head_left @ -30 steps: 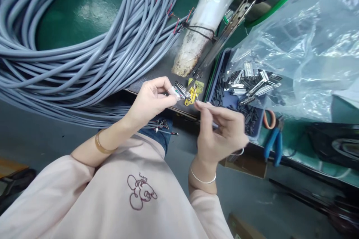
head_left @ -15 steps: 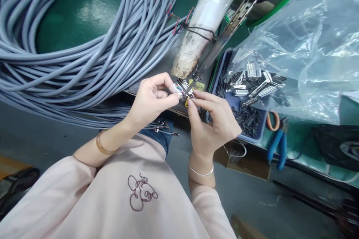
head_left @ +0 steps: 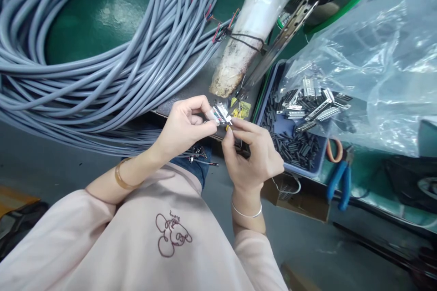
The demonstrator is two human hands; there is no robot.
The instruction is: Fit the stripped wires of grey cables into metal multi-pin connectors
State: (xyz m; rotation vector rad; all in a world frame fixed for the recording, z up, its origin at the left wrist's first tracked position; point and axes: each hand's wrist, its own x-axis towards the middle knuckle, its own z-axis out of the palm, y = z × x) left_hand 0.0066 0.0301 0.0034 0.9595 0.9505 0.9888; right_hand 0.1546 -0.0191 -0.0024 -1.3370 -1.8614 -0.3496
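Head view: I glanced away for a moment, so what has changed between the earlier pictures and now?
The right hand has moved left toward the connector, and its fingertips are now close by the connector's right end; whether they pinch anything is too small to tell. The left hand still holds the connector, and the cables and pliers lie as they were.

The head camera looks forward and down, past the shirt point(head_left: 143, 241), to the nearby workbench point(head_left: 102, 16).
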